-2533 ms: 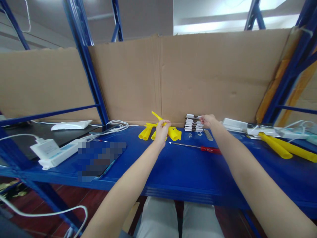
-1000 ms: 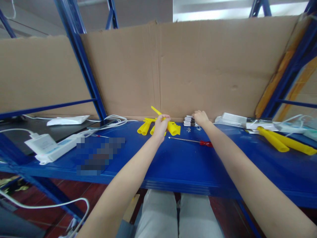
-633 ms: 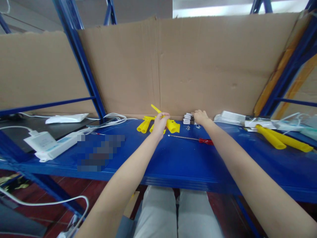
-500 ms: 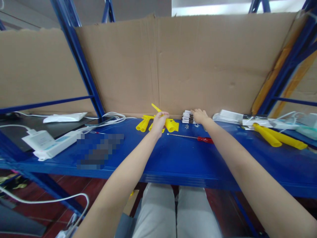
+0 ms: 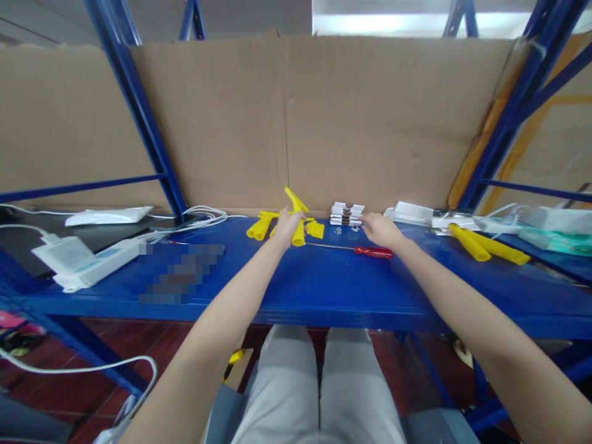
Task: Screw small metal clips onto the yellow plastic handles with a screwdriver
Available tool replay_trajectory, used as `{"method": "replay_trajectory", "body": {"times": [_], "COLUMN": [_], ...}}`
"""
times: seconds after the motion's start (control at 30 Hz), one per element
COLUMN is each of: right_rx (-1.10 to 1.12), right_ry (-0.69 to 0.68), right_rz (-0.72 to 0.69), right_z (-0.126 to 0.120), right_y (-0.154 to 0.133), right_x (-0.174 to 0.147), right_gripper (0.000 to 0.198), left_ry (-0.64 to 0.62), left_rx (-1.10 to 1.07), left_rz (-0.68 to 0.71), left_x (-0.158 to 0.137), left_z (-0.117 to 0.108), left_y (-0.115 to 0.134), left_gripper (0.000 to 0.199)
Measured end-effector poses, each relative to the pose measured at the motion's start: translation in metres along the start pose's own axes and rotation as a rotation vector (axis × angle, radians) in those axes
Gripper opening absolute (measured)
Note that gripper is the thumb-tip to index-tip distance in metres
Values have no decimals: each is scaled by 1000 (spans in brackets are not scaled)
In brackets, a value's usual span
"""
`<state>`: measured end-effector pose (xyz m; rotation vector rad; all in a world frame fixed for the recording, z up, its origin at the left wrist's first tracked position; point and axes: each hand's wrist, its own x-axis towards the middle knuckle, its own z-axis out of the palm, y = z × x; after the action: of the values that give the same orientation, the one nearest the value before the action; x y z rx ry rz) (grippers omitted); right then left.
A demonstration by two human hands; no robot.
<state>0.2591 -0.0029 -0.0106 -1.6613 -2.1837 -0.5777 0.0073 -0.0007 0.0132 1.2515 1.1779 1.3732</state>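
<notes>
My left hand (image 5: pixel 287 228) is closed around a yellow plastic handle (image 5: pixel 298 234), whose wide flat head points up and back. Beside it on the blue shelf lie more yellow handles (image 5: pixel 259 227) and some small flat yellow pieces (image 5: pixel 315 229). My right hand (image 5: pixel 383 230) has its fingers bent together at the right edge of a stack of flat white pieces with dark middles (image 5: pixel 346 214); anything between the fingertips is too small to make out. Small screws (image 5: pixel 356 229) lie in front of the stack. A screwdriver with a red handle (image 5: pixel 374 252) lies between my hands.
On the left are a white power strip (image 5: pixel 108 262) with a plugged-in adapter, coiled white cable (image 5: pixel 208 216) and a blurred-out dark object (image 5: pixel 180 274). To the right lie two yellow tubes (image 5: pixel 490 243) and plastic-wrapped packs (image 5: pixel 411 213). Cardboard (image 5: pixel 370 123) stands along the back.
My left hand has turned the yellow handle, so its wide head shows more. My right hand has drawn back from the stack's top towards its right side, fingers bent. The camera view has shifted slightly.
</notes>
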Motion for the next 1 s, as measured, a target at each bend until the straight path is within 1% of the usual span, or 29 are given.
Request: {"method": "replay_trajectory", "body": {"times": [0.07,0.13,0.2,0.27,0.43,0.5,0.57,0.73,0.9,1.0], "right_rx": [131,243,302,321,348,358,365,395,407,414], "right_ry": [13,-24,-92,-155,-229,-237,-244,-261,-263,-264], "right_rz": [56,81,56,18,9,6,-5,3,0,-16], "right_z": [-1,-1,-2,-2,-4,-5,-6,-6,-5,-5], "right_y": [6,10,11,11,10,11,11,10,9,8], "right_x": [0,2,3,2,-1,-2,-2,-2,-3,-3], "right_gripper": [33,31,28,25,21,20,18,18,17,16], "left_ry": [-44,-78,-117,-186,-451,-527,-544,-512,-519,-517], "left_rx": [43,69,86,112,279,316,315,280,252,246], "left_rz": [2,2,-2,-24,-112,-134,-155,-198,-275,-290], "left_x": [-1,-1,-2,-2,-4,-6,-7,-7,-6,-7], "left_z": [-1,-1,-2,-3,-4,-4,-3,-2,-2,-2], "left_y": [2,3,4,4,1,-1,-2,-3,-2,-1], "left_gripper": [39,24,14,5,3,3,5,11,9,11]}}
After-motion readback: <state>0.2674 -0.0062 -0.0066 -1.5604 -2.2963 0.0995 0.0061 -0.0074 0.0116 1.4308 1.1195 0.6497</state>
